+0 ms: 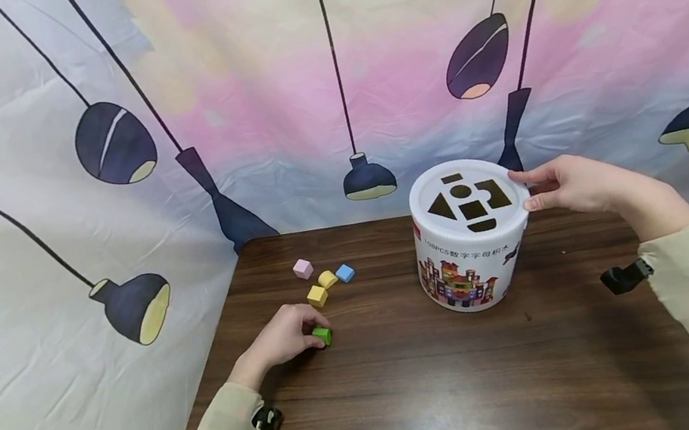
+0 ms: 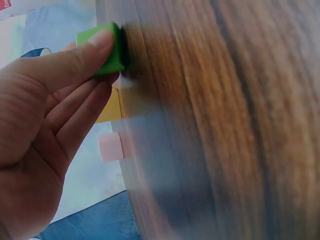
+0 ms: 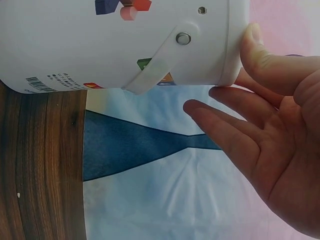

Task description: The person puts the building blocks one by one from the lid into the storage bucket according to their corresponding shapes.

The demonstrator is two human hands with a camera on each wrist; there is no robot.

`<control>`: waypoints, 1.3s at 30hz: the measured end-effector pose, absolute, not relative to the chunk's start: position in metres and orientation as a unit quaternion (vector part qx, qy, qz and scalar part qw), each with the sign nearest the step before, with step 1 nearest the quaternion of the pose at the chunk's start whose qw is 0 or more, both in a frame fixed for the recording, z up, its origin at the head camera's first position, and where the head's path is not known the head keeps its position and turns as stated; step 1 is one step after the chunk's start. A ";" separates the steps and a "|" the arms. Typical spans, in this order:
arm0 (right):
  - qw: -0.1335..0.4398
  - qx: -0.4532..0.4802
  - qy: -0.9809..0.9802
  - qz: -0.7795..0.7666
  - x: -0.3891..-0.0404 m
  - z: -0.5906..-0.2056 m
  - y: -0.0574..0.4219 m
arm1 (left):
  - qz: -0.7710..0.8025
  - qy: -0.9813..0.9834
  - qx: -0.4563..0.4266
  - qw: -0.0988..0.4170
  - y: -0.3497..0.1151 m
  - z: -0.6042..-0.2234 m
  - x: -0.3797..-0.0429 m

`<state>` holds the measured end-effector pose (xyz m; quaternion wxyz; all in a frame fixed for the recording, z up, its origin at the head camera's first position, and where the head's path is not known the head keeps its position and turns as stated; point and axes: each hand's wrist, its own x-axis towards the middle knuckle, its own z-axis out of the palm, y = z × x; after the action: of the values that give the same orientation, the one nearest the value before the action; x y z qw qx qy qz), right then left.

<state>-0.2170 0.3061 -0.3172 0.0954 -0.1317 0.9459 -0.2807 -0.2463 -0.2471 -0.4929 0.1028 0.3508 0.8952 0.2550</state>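
Note:
Between thumb and fingers, my left hand (image 1: pixel 286 335) pinches a small green block (image 1: pixel 322 336) at or just above the tabletop; the left wrist view shows the thumb on the block's face (image 2: pixel 92 36). A white bucket (image 1: pixel 471 266) with a printed castle picture stands upright, its white lid (image 1: pixel 420 194) cut with several shaped holes. My right hand (image 1: pixel 578 185) touches the lid's right rim with thumb and index finger; its other fingers (image 3: pixel 225 122) extend loosely. Beyond the left hand lie a pink block (image 1: pixel 302 268), a yellow cube (image 1: pixel 317 296), a curved yellow block (image 1: pixel 327 279) and a blue block (image 1: pixel 345 272).
The dark wooden table (image 1: pixel 431 392) ends at a back edge against a painted cloth (image 1: pixel 287 87) with hanging lamps. A white strap handle (image 3: pixel 155 65) is riveted to the bucket's side. Each wrist wears a black device (image 1: pixel 627 276).

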 end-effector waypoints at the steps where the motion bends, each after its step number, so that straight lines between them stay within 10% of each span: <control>1: 0.095 -0.131 0.946 -0.280 -0.217 -0.317 0.306 | 0.256 0.896 0.350 0.098 -0.247 -0.493 -0.247; 39: 0.092 -0.133 0.946 -0.282 -0.217 -0.320 0.308 | 0.380 0.840 0.383 -0.046 -0.174 -0.435 -0.256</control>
<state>-0.2174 0.3081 -0.3203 0.0922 -0.1327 0.9457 -0.2821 -0.2558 -0.1738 -0.4345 -0.0465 0.3835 0.8405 0.3800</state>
